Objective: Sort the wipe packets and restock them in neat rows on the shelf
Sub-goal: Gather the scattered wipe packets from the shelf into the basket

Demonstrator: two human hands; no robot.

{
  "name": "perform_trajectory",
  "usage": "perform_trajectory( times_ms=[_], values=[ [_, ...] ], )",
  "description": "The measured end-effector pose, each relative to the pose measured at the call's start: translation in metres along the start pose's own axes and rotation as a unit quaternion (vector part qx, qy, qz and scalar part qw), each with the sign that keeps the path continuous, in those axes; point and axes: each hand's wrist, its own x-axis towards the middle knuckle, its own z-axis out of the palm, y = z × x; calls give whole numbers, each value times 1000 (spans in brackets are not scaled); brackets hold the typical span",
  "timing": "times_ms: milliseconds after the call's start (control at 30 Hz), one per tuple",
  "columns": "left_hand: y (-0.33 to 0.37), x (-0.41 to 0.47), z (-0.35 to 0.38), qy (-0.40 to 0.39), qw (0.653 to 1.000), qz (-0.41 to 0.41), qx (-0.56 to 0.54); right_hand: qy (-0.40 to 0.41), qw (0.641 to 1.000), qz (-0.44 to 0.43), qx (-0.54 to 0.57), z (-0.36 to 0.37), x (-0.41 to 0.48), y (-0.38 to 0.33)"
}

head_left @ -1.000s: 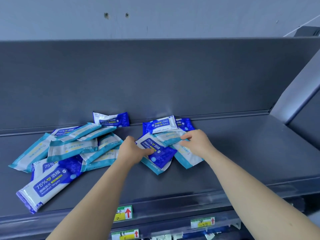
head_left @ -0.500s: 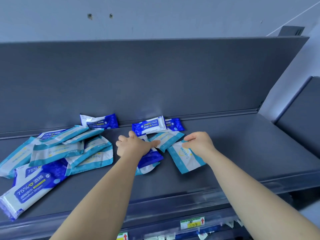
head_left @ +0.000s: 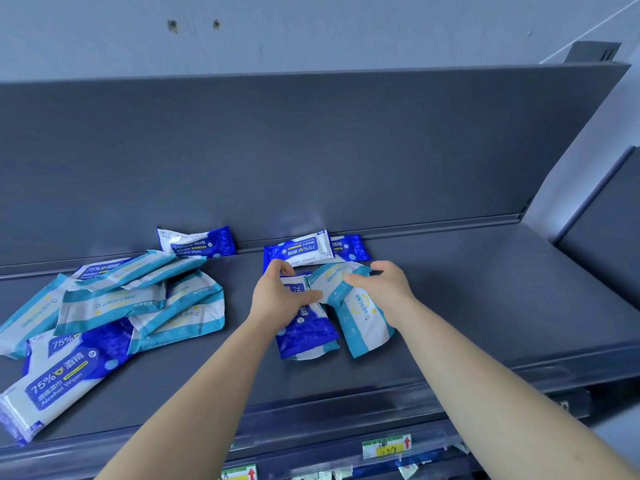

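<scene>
While both arms reach over the grey shelf (head_left: 485, 306), my left hand (head_left: 277, 297) curls its fingers (head_left: 282, 268) around the top of a dark blue wipe packet (head_left: 308, 337). My right hand (head_left: 384, 287) spreads half open over a light teal packet (head_left: 363, 323), thumb touching it, I think, though a true grip is hard to judge. Left of me sprawls the unsorted heap (head_left: 114, 306); two blue packets (head_left: 301, 251) lie against the back panel.
</scene>
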Motion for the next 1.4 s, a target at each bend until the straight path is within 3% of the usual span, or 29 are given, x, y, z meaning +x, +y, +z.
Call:
perform_trajectory(
  times_ms=[167,333,467,633,800,1100,1267,1400],
  values=[
    [-10,-8,-10,-82,989,-30,-118,-21,997,27,70,-1,0,1],
    [-13,-8,-19,-50,967,-76,-239,-12,992,-11,123,-27,-16,-10],
    [0,-10,-13,-74,943,-74,-317,-35,995,-18,89,-40,-40,-17],
    [32,-21,-9,-159,928,-16,-337,10,994,-8,108,-56,-74,-11],
    [53,-50,-2,-280,907,20,-314,113,980,-13,165,-80,-138,6],
    [54,-199,53,-534,818,64,-204,361,894,0,266,-109,-344,84],
    [43,-324,86,-644,744,113,-138,483,827,11,288,-119,-476,134],
    [29,-440,100,-724,675,97,-102,568,762,27,309,-124,-594,182]
  ],
)
